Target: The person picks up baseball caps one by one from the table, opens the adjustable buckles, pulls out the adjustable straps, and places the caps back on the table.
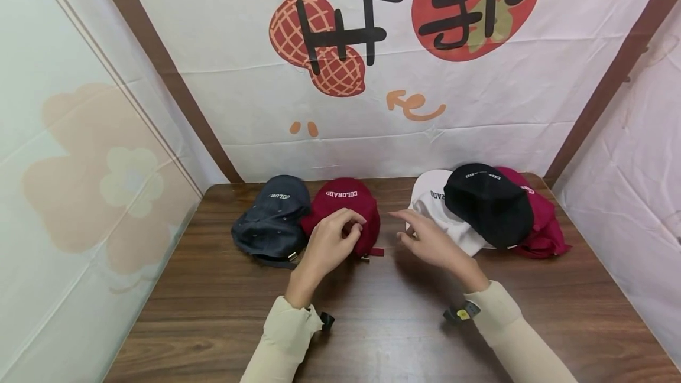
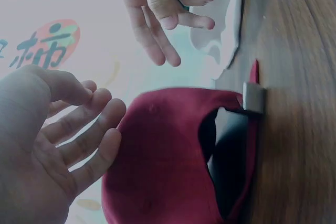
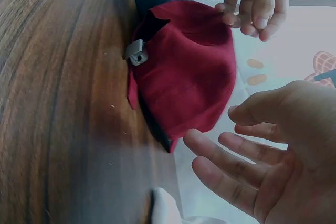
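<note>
A dark red baseball cap (image 1: 340,192) with white lettering lies at the back of the table, left of the middle. My left hand (image 1: 331,241) hovers over its near side with fingers loosely bent and nothing between them. In the left wrist view its fingertips come right up to the crown of the red cap (image 2: 163,150). My right hand (image 1: 432,243) is held above the table between this cap and a white cap (image 1: 435,208), fingers spread and slack, holding nothing. The right wrist view shows the red cap's strap buckle (image 3: 137,53) facing the table's front.
A navy cap (image 1: 272,220) sits directly left of the red one. On the right, a black cap (image 1: 486,203) lies over the white cap and a second dark red cap (image 1: 545,229). A printed cloth wall (image 1: 223,105) rises behind the wooden table (image 1: 383,336).
</note>
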`<state>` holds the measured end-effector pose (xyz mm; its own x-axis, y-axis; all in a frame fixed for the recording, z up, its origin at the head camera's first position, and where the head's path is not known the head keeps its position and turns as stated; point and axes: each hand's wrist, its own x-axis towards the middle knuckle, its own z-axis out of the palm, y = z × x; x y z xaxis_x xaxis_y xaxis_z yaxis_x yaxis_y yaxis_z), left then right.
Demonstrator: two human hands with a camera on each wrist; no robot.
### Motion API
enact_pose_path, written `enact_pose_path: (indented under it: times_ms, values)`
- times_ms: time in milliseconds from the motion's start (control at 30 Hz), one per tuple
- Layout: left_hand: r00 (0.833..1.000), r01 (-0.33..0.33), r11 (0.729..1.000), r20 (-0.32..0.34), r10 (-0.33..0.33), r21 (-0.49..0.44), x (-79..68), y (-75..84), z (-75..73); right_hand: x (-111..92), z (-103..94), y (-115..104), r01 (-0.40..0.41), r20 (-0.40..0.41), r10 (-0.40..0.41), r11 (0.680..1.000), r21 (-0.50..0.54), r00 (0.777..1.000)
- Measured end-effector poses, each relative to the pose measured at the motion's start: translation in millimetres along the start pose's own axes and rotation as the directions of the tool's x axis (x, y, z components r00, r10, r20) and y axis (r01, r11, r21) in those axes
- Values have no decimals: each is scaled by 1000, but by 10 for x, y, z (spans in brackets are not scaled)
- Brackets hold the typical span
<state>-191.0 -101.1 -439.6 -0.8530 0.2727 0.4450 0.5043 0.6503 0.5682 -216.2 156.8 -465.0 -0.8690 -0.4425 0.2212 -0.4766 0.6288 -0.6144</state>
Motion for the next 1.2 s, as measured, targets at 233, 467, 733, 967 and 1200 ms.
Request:
enact_pose_path:
  times_ms: [233, 467, 733, 967, 1200]
  values:
    - [999, -33, 999, 3, 33, -43, 101, 74, 63, -88, -185, -54, -8, -54, 6, 999, -47, 999]
    - [999, -53, 996, 2, 53, -70, 175, 148, 155, -207, -364, -90, -10, -141, -8, 992, -127, 990]
    - [996, -88, 993, -3, 88, -77, 257, 239, 284, -327, -536, -93, 16, -282, -93, 964, -264, 955]
    - [992, -121, 987, 15, 123, -101, 368, 324, 391, -414, -656, -51, 47, -381, -174, 947, -319, 908]
    - [989, -139, 985, 36, 143, -100, 468, 400, 511, -489, -812, 1, -1, -483, -191, 929, -369, 855]
